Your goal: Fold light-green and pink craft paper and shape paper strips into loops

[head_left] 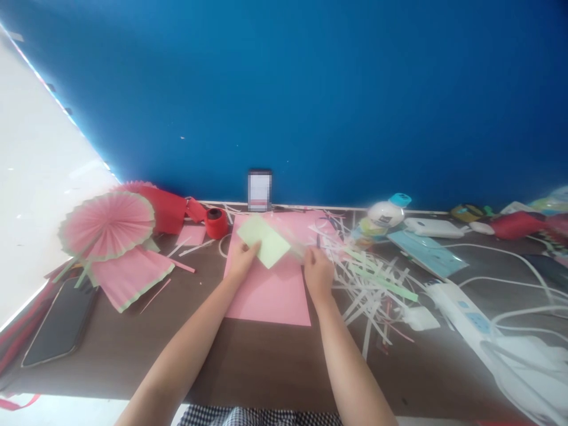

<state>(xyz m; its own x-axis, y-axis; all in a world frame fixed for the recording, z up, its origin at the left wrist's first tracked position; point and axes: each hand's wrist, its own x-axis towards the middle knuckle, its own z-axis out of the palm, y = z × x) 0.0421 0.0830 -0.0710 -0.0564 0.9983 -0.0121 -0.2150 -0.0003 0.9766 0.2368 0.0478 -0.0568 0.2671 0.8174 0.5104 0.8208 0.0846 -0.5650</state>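
A light green sheet of paper (269, 242) is held at its left edge by my left hand (243, 258), thumb on top. It is tilted over a larger pink sheet of paper (268, 299), which lies flat on the table. My right hand (318, 272) is closed at the pink sheet's right side. A pale, blurred strip (296, 251) runs from the green paper's right corner to its fingertips. Just above that hand is a small dark object (318, 240), too blurred to name.
Pleated pink paper fans (109, 225), red tape (216, 223) and a phone (60, 319) lie left. A second phone (260, 190) leans on the blue wall. To the right are a pile of paper strips (373, 284), a white bottle (386, 213) and a power strip (461, 307) with cables.
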